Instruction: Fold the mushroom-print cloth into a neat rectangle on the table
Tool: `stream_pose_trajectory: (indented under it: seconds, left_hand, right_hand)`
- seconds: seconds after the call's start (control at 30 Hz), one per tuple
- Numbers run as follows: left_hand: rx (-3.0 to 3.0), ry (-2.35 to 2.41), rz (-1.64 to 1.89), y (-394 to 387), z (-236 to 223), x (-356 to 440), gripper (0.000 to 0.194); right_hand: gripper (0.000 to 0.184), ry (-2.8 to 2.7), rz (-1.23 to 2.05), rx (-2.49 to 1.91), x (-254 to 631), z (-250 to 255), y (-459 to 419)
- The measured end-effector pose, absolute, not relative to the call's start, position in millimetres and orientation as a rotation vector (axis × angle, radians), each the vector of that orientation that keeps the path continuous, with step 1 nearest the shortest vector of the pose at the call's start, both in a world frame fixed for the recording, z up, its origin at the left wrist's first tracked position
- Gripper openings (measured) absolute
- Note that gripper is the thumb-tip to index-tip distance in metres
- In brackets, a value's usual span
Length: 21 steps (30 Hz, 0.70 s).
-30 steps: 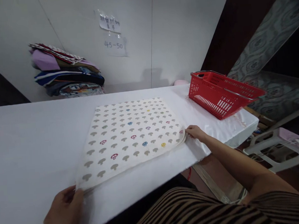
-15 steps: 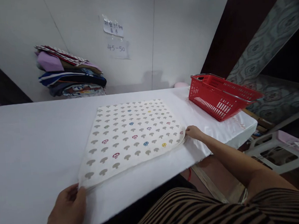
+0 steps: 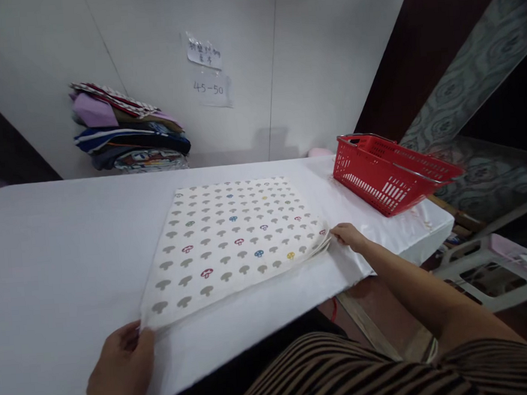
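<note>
Mushroom-print cloth (image 3: 235,247) seems best kept square with even, gentle tension on both near corners, matching up the layers parted at the right one. It lies along the white table's (image 3: 60,254) front edge, your left hand (image 3: 121,373) pinching its near left corner, your right hand (image 3: 349,236) its near right.

I log one pale wall (image 3: 244,120) with thin seams (image 3: 273,64), two paper notes (image 3: 204,51) attached; one dark panel (image 3: 420,48) and patterned wall surface (image 3: 454,91), right; one white-covered table (image 3: 69,265); one white stool (image 3: 509,297), pink seat (image 3: 515,255); reddish floor (image 3: 388,309) below.
</note>
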<state>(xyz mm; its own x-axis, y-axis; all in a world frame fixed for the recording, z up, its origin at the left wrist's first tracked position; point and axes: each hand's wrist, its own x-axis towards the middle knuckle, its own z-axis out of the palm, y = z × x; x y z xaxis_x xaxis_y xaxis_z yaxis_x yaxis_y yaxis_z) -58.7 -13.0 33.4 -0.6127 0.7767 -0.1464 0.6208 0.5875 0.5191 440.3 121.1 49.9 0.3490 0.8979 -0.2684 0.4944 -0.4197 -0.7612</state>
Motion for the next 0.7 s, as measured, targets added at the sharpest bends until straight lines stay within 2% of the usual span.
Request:
stream_pose_trajectory:
  seconds: [0.43,0.57,0.7]
  left_hand:
    - [1.037,2.471,0.538,-14.8,38.9,-53.9,0.039]
    - [1.062,2.485,0.525,-14.5,38.5,-52.1,0.041]
    - [1.064,2.503,0.516,-14.4,37.9,-50.0,0.041]
  right_hand:
    - [0.007,-1.093,0.963,-1.952,435.0,45.6,126.9]
    - [0.010,-1.041,1.046,-1.937,433.9,45.6,126.3]
    - [0.005,-1.006,1.126,-1.922,433.4,46.8,127.0]
